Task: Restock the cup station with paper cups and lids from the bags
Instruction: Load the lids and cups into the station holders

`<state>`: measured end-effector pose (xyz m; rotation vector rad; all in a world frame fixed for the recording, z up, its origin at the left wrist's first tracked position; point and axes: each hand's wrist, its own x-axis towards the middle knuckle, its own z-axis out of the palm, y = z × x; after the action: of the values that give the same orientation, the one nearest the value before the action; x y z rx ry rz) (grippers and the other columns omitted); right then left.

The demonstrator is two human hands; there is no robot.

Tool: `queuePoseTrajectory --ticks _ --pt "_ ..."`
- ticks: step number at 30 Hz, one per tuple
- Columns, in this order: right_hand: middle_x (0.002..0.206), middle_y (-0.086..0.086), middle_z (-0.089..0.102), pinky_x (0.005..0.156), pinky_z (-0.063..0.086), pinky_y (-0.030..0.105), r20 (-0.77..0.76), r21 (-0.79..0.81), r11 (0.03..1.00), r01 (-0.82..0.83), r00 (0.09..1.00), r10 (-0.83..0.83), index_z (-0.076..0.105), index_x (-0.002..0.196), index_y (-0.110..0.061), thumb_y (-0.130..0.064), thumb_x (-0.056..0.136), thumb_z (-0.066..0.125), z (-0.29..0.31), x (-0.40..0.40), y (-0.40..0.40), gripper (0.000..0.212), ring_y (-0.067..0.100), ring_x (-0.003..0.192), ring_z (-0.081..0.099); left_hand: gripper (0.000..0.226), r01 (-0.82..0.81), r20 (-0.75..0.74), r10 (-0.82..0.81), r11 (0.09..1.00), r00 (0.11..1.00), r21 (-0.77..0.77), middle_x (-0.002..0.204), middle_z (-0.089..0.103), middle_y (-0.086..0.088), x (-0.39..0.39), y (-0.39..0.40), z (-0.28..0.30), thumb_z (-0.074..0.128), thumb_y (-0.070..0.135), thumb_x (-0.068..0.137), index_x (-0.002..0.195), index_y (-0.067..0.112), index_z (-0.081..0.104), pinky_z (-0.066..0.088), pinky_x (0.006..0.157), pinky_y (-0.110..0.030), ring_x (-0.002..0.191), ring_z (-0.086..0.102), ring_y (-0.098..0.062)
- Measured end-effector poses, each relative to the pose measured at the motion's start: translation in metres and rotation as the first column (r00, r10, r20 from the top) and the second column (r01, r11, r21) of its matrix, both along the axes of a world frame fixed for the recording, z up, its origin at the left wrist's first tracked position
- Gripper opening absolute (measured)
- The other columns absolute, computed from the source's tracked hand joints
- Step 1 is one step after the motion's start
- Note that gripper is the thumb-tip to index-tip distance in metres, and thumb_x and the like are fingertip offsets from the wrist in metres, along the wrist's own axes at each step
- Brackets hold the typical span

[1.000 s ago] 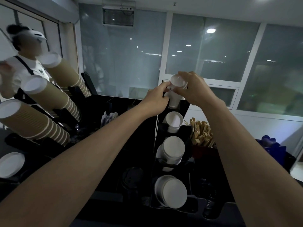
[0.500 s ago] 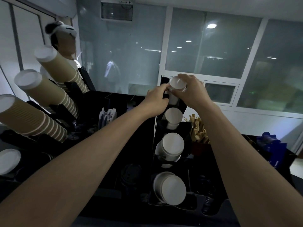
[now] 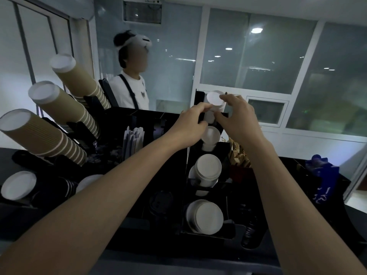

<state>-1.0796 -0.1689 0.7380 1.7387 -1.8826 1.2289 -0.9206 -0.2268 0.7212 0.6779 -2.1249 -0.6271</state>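
Head view — left hand (image 3: 188,126) and right hand (image 3: 236,118) both pinch the top white cup stack (image 3: 214,101).

The right hand (image 3: 237,118) hides the top white paper cup stack's (image 3: 215,101) lower part; the bottom edge crops both forearms. The standing person's face is blurred; the dark lids (image 3: 161,203) are too dim to make out

two bare forearms run in from 7 and 5 o'clock, no sleeves, watch or rings on the left hand (image 3: 191,124) or right hand (image 3: 237,118).
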Motion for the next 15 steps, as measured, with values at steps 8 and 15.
queuePoseTrajectory --ticks 8,15 --pt "0.129 -0.002 0.065 0.096 0.038 0.022 0.099 -0.036 0.998 -0.043 0.994 0.046 0.063 0.135 -0.023 -0.024 0.096 0.066 -0.03 0.02 0.048 0.039 0.013 0.12 0.058 0.054 0.036 -0.037 -0.036 0.999 0.999 -0.011 0.144 0.057 0.002 0.021 0.041 -0.024 0.049 0.002 0.094 0.144 0.022 0.053 0.034 0.113 -0.025 0.138 0.046 -0.011" --pt "0.122 -0.01 0.064 0.094 0.038 0.018 0.176 -0.053 0.998 -0.047 0.983 0.055 0.064 0.134 -0.025 -0.025 0.097 0.066 -0.056 0.038 0.088 0.037 0.002 0.109 0.055 0.048 0.063 -0.056 -0.065 0.997 0.996 -0.034 0.139 0.06 0.009 0.043 0.079 -0.043 0.05 0.006 0.098 0.141 0.026 0.054 0.036 0.113 -0.024 0.136 0.047 -0.006"
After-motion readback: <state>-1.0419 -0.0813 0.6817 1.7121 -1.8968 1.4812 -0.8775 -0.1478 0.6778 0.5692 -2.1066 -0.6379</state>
